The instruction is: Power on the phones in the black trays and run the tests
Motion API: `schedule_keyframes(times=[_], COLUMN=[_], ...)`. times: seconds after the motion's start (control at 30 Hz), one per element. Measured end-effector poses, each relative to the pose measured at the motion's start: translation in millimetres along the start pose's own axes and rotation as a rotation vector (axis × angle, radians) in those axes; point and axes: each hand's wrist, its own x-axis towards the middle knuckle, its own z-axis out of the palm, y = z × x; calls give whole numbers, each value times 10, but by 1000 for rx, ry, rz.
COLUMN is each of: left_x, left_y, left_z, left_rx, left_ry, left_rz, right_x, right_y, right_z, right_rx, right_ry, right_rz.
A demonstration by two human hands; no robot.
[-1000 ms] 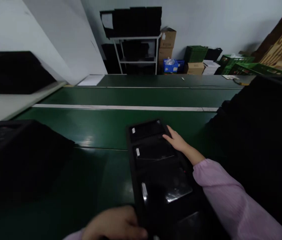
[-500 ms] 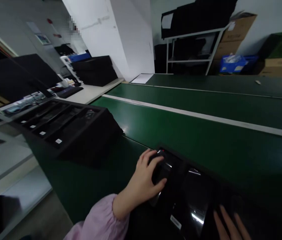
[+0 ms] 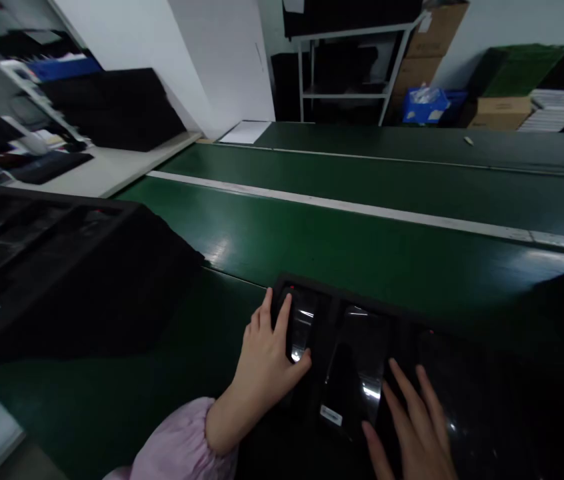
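Low black tray (image 3: 342,292) on green worktop (image 3: 242,207).
With left hand (image 3: 262,363) spread over leftmost glossy panel (image 3: 304,327) in tray; with right hand (image 3: 415,427) also spread, at right edge of 2nd panel (image 3: 359,360), white label (image 3: 331,416) at its near end. To left: black compartmented stack (image 3: 127,280).

Gloss against matt black

The rectangular panels (image 3: 355,365) look glossy and smooth, like glass or plastic; their tray (image 3: 333,308) looks matt. The green worktop (image 3: 292,233) has a smooth sheen. The sleeve (image 3: 177,441) is puckered cloth, the stacked boxes (image 3: 435,35) cardboard, the rack (image 3: 347,97) metal.
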Motion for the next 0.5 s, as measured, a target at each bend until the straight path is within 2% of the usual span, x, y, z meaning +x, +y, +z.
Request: schedule_keyframes(times=[0.13, 0.3, 0.5], left_x=[41, 100, 76], left_y=[74, 162, 8], left_z=[3, -16, 60], left_rx=[113, 163, 84], left_ry=[13, -48, -40], left_rz=[-5, -64, -39], right_x=[115, 241, 315], right_y=[-251, -353, -405], right_z=[66, 62, -116], right_rx=[-5, 60, 167], right_ry=[-22, -27, -89], right_rz=[128, 226, 248])
